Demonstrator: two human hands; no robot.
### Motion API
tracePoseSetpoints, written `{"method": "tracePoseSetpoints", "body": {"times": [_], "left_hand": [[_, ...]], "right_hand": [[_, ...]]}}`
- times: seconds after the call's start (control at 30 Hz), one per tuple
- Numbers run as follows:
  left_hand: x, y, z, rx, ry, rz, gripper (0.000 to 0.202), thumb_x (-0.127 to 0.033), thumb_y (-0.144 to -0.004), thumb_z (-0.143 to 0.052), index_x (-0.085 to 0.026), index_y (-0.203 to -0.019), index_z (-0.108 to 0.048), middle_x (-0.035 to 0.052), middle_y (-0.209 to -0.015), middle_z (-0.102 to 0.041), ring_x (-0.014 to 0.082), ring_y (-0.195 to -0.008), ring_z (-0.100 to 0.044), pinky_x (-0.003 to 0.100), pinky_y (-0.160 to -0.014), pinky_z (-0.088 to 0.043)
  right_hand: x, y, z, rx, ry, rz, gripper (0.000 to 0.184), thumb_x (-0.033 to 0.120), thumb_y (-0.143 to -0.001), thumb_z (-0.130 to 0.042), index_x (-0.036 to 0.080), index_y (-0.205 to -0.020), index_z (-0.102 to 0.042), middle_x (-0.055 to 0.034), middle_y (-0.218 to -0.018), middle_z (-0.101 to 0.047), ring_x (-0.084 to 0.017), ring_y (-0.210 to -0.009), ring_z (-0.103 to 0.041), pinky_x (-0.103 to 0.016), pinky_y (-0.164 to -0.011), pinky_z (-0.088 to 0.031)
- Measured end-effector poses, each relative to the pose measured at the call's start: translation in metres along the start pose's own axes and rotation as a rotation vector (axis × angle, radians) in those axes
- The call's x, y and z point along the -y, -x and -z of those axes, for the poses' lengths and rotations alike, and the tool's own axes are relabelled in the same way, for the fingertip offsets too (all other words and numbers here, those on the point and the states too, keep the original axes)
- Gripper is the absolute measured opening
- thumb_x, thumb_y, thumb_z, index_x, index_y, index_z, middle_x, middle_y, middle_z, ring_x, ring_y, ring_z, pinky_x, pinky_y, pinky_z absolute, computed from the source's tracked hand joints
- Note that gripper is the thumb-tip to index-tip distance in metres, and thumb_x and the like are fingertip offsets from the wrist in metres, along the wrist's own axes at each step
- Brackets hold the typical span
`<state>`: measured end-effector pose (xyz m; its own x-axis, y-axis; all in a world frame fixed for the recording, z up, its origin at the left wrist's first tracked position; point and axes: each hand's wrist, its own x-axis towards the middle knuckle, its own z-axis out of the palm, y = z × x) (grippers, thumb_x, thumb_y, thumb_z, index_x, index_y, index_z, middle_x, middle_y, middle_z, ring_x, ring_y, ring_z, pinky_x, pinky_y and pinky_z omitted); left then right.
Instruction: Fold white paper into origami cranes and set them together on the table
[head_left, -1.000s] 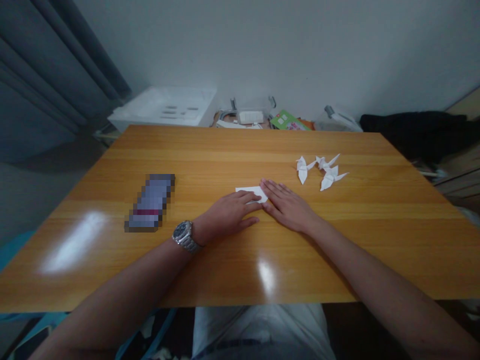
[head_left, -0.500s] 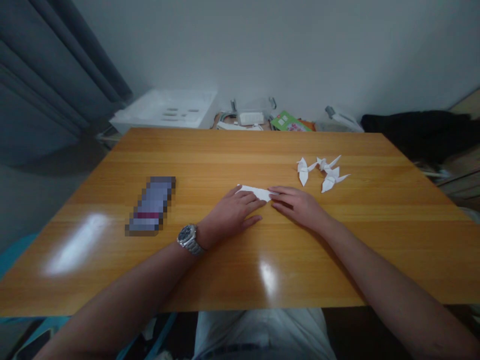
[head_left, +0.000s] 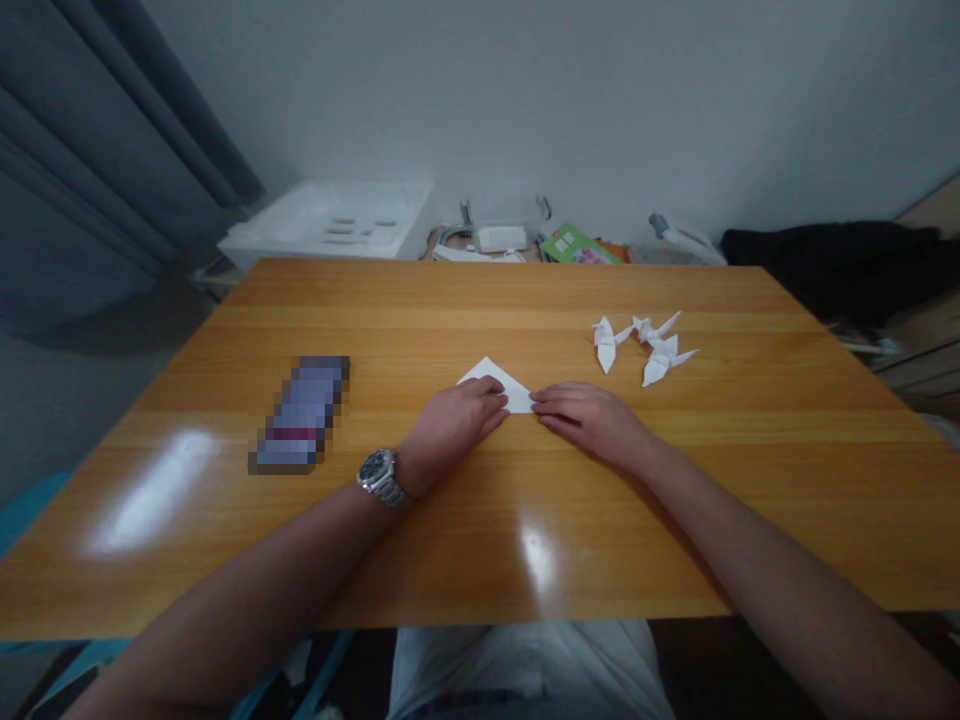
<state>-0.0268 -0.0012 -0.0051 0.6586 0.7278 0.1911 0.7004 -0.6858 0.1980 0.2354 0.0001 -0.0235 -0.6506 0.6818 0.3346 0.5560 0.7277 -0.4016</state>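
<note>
A small folded white paper [head_left: 517,396] lies on the wooden table between my hands, its peak pointing away from me. My left hand [head_left: 461,418], with a metal watch [head_left: 382,478] on the wrist, has its fingers together and pressed on the paper's left part, which they partly cover. At the right corner, my right hand [head_left: 589,415] grips the paper with its fingertips closed. Beyond that hand, several folded white paper cranes lie close together: one crane [head_left: 606,345] on the left, another crane [head_left: 661,360] on the right.
A blurred-out phone-like slab [head_left: 304,412] lies on the table [head_left: 420,310] to the left. Past the far edge are a white tray [head_left: 300,225], a green booklet [head_left: 577,245] and cables. Dark cloth [head_left: 840,265] sits at the right.
The paper has been turned, so its peak now points away from me. My left hand has drawn its fingers in on it, and my right hand has shifted slightly to its right corner.
</note>
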Motion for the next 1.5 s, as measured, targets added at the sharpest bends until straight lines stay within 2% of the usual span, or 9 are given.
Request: {"method": "tracePoseSetpoints", "body": {"times": [0.27, 0.47, 0.63, 0.8, 1.07, 1.17, 1.23, 1.37, 1.5], "left_hand": [[0.001, -0.001, 0.002, 0.000, -0.027, -0.028, 0.033, -0.032, -0.108, -0.043, -0.015, -0.111, -0.071, 0.0090, -0.120, -0.069, 0.0226, -0.106, -0.067, 0.034, -0.090, -0.055], [0.002, 0.000, 0.003, 0.002, -0.026, -0.036, 0.031, -0.031, -0.107, -0.044, -0.016, -0.112, -0.071, 0.0086, -0.119, -0.070, 0.0221, -0.107, -0.067, 0.033, -0.091, -0.055], [0.001, 0.002, 0.001, -0.049, -0.039, -0.058, 0.032, -0.039, -0.105, -0.051, -0.016, -0.117, -0.069, 0.0095, -0.122, -0.068, 0.0237, -0.106, -0.066, 0.036, -0.092, -0.053], [-0.003, 0.002, 0.007, -0.089, -0.114, -0.092, 0.028, -0.032, -0.107, -0.046, -0.018, -0.115, -0.068, 0.0084, -0.110, -0.068, 0.0228, -0.100, -0.062, 0.036, -0.090, -0.049], [-0.006, 0.001, 0.015, -0.102, -0.181, -0.109, 0.022, -0.031, -0.105, -0.051, -0.020, -0.093, -0.066, 0.0050, -0.091, -0.065, 0.0209, -0.083, -0.057, 0.034, -0.074, -0.042], [-0.004, 0.003, 0.012, -0.158, -0.110, -0.106, 0.024, -0.032, -0.106, -0.050, -0.019, -0.093, -0.066, 0.0045, -0.090, -0.066, 0.0202, -0.083, -0.059, 0.034, -0.076, -0.043], [-0.003, 0.004, 0.009, -0.216, -0.014, -0.079, 0.024, -0.034, -0.105, -0.051, -0.019, -0.095, -0.067, 0.0040, -0.090, -0.068, 0.0195, -0.085, -0.060, 0.033, -0.078, -0.044], [-0.006, 0.004, 0.006, -0.341, 0.293, 0.063, 0.017, -0.034, -0.102, -0.059, -0.020, -0.100, -0.068, 0.0028, -0.095, -0.071, 0.0164, -0.087, -0.064, 0.028, -0.078, -0.048], [-0.010, 0.002, 0.004, -0.415, 0.589, 0.209, 0.016, -0.035, -0.096, -0.067, -0.019, -0.097, -0.068, 0.0017, -0.089, -0.072, 0.0138, -0.080, -0.067, 0.025, -0.074, -0.053]], "right_hand": [[-0.004, 0.002, -0.001, -0.040, -0.001, -0.045, 0.028, 0.029, -0.101, -0.059, 0.022, -0.124, -0.073, -0.0094, -0.126, -0.074, -0.024, -0.114, -0.071, -0.042, -0.100, -0.058], [-0.008, -0.001, -0.002, -0.101, 0.022, 0.023, 0.021, 0.022, -0.101, -0.057, 0.020, -0.108, -0.077, -0.0106, -0.117, -0.076, -0.024, -0.104, -0.073, -0.040, -0.091, -0.060], [0.001, -0.002, 0.002, -0.138, 0.047, 0.046, 0.019, 0.024, -0.101, -0.058, 0.020, -0.107, -0.076, -0.0096, -0.112, -0.077, -0.023, -0.099, -0.073, -0.039, -0.088, -0.060], [0.015, -0.002, 0.010, -0.164, 0.046, 0.040, 0.017, 0.025, -0.101, -0.059, 0.019, -0.104, -0.075, -0.0075, -0.105, -0.079, -0.022, -0.095, -0.074, -0.037, -0.086, -0.058], [0.022, -0.003, 0.012, -0.144, -0.034, 0.025, 0.017, 0.026, -0.101, -0.060, 0.022, -0.103, -0.077, -0.0056, -0.105, -0.080, -0.022, -0.096, -0.074, -0.037, -0.087, -0.058], [0.020, -0.003, 0.011, -0.171, -0.103, -0.039, 0.018, 0.029, -0.098, -0.065, 0.022, -0.112, -0.075, -0.0068, -0.111, -0.078, -0.022, -0.105, -0.072, -0.038, -0.095, -0.056], [0.018, -0.003, 0.009, -0.184, -0.152, -0.083, 0.028, 0.033, -0.095, -0.070, 0.023, -0.120, -0.072, -0.0082, -0.120, -0.075, -0.024, -0.113, -0.069, -0.040, -0.102, -0.054], [0.010, -0.004, 0.003, -0.206, -0.233, -0.133, 0.039, 0.034, -0.092, -0.073, 0.026, -0.130, -0.067, -0.0079, -0.131, -0.069, -0.024, -0.122, -0.064, -0.044, -0.109, -0.049], [0.007, -0.006, -0.003, -0.217, -0.285, -0.159, 0.036, 0.037, -0.092, -0.072, 0.028, -0.127, -0.068, -0.0080, -0.133, -0.069, -0.025, -0.124, -0.064, -0.046, -0.110, -0.048]]}}
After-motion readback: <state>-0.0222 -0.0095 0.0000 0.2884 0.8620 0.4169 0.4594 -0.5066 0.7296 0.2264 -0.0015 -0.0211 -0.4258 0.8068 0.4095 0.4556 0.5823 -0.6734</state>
